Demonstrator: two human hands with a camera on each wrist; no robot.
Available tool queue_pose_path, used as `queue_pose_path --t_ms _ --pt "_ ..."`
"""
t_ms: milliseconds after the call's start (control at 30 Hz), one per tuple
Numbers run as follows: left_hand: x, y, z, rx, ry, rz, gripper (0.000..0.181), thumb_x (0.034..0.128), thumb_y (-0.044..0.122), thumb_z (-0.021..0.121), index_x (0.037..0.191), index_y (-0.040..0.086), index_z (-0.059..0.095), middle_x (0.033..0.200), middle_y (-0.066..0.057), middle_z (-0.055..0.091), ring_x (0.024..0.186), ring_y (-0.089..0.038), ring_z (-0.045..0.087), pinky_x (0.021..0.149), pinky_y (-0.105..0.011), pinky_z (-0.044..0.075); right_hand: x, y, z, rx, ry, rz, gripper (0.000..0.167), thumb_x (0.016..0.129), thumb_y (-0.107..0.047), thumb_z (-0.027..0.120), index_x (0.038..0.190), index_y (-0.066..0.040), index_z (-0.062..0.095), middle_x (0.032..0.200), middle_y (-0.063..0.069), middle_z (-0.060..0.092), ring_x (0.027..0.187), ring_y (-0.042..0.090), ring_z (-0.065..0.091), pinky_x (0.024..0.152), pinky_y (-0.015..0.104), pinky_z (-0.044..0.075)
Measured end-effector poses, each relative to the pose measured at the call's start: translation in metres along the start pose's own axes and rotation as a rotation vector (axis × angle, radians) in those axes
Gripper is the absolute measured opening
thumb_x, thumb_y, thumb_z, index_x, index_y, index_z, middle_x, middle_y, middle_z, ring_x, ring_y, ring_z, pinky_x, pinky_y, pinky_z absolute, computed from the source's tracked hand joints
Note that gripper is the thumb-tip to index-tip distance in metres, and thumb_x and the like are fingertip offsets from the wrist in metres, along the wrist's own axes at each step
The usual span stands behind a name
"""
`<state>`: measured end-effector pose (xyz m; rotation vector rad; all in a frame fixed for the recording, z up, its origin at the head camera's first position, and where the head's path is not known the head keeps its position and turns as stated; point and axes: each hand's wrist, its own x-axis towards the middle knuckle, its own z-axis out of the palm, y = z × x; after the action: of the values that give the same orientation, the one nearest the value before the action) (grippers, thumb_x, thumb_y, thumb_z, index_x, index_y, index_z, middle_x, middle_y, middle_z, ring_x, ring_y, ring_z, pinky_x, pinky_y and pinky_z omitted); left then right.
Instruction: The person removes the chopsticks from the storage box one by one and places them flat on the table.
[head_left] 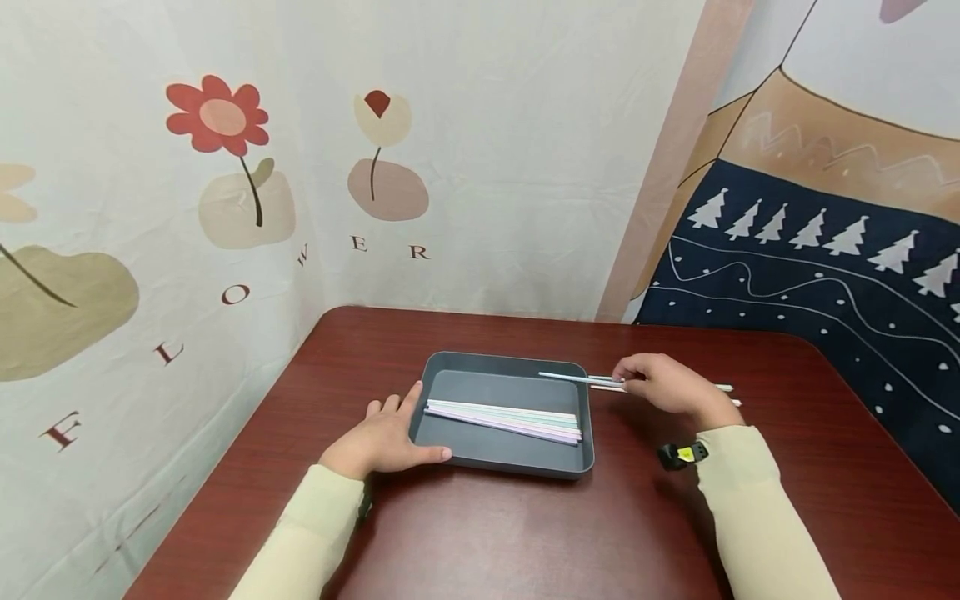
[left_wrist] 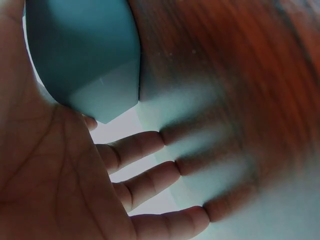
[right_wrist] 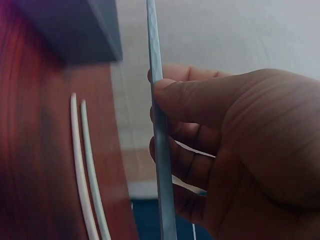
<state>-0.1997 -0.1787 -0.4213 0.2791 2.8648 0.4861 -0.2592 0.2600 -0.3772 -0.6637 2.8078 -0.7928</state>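
A dark grey rectangular tray lies on the table with a bundle of pastel chopsticks across its middle. My left hand rests against the tray's left end, fingers spread and thumb along the front edge. In the left wrist view the tray's corner shows beside the palm. My right hand pinches a pale blue chopstick between thumb and fingers, and its far part reaches over the tray's back right corner. Below that hand, two light chopsticks lie on the table, right of the tray.
The dark red wooden table has its back edge against a fabric backdrop printed with flowers and letters. A navy panel with white trees hangs at the right.
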Motion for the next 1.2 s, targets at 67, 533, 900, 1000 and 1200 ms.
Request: queue_pose_path --t_ms 67,533,900,1000,1200 --pt "0.000 0.000 0.000 0.000 -0.001 0.002 0.131 0.0662 0.084 0.066 0.160 0.010 0.012 0.142 -0.021 0.041 0.118 -0.038 0.036 0.089 -0.051 0.046 -0.008 0.008 -0.003 -0.011 0.008 0.004 0.015 0.097 -0.003 0.059 0.099 -0.012 0.071 0.086 0.000 0.062 0.084 0.020 0.053 0.076 0.039 0.045" --pt "-0.001 0.001 0.000 0.000 -0.002 0.009 0.131 0.0665 0.083 0.067 0.160 0.009 0.012 0.140 -0.022 0.041 0.115 -0.038 0.037 0.089 -0.052 0.045 -0.042 0.060 -0.011 -0.054 0.028 0.038 0.013 0.096 -0.002 0.060 0.097 -0.011 0.068 0.084 0.000 0.061 0.082 0.020 0.052 0.075 0.039 0.044" --pt "-0.002 0.001 -0.001 0.002 -0.006 0.013 0.132 0.0666 0.083 0.067 0.160 0.008 0.012 0.141 -0.023 0.041 0.115 -0.039 0.037 0.091 -0.052 0.044 -0.042 0.076 0.001 -0.136 0.031 0.029 0.019 0.091 0.005 0.060 0.092 -0.012 0.068 0.082 -0.004 0.060 0.080 0.018 0.052 0.073 0.039 0.045" --pt "-0.001 0.001 -0.001 -0.003 -0.002 0.006 0.131 0.0663 0.082 0.067 0.160 0.009 0.012 0.141 -0.023 0.041 0.115 -0.038 0.037 0.089 -0.052 0.045 -0.041 0.078 0.004 -0.146 0.036 0.030 0.018 0.090 0.006 0.061 0.092 -0.011 0.068 0.082 -0.003 0.060 0.078 0.017 0.052 0.072 0.039 0.045" --pt "-0.001 0.002 -0.001 -0.006 0.003 0.004 0.131 0.0663 0.082 0.068 0.160 0.009 0.013 0.141 -0.022 0.041 0.116 -0.038 0.037 0.088 -0.052 0.046 -0.040 0.080 0.007 -0.143 0.049 0.027 0.018 0.091 0.006 0.062 0.092 -0.011 0.068 0.078 -0.004 0.057 0.075 0.016 0.050 0.070 0.039 0.044"
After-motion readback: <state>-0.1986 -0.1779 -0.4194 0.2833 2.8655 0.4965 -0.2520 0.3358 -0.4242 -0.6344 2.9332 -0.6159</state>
